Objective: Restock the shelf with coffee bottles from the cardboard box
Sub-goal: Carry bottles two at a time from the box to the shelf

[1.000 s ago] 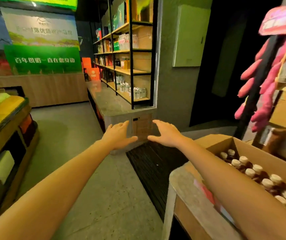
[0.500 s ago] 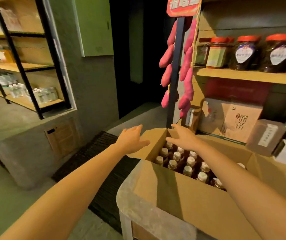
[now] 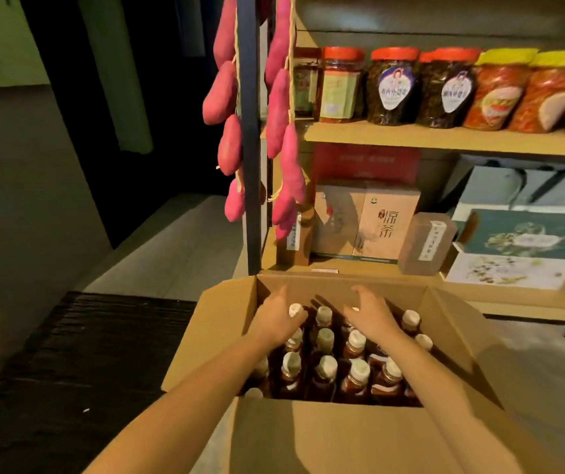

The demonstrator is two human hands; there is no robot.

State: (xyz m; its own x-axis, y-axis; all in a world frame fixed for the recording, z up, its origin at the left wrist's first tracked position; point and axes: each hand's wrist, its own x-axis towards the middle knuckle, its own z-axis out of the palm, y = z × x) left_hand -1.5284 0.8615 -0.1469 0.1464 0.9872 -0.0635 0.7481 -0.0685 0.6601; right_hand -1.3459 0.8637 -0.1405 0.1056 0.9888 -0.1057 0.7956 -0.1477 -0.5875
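Note:
An open cardboard box (image 3: 325,436) stands right in front of me, packed with several brown coffee bottles (image 3: 325,366) that have pale caps. Both my arms reach into it. My left hand (image 3: 276,321) curls round the neck of a coffee bottle (image 3: 295,310) in the far left row, its cap showing beside my thumb. My right hand (image 3: 371,314) hovers over the far middle bottles with fingers spread and bent downward, holding nothing. The wooden shelf (image 3: 445,140) rises just behind the box.
Red- and yellow-lidded jars (image 3: 392,85) fill the upper shelf board. Tea boxes (image 3: 387,222) and flat gift boxes (image 3: 527,234) stand on the lower board. Strings of pink sweet potatoes (image 3: 221,94) hang by a black post (image 3: 249,165). A dark floor mat (image 3: 86,354) lies left.
My view swung right from the aisle to the shelf and box. Both hands dropped from above the box's far edge down among the bottles, the left closing on one.

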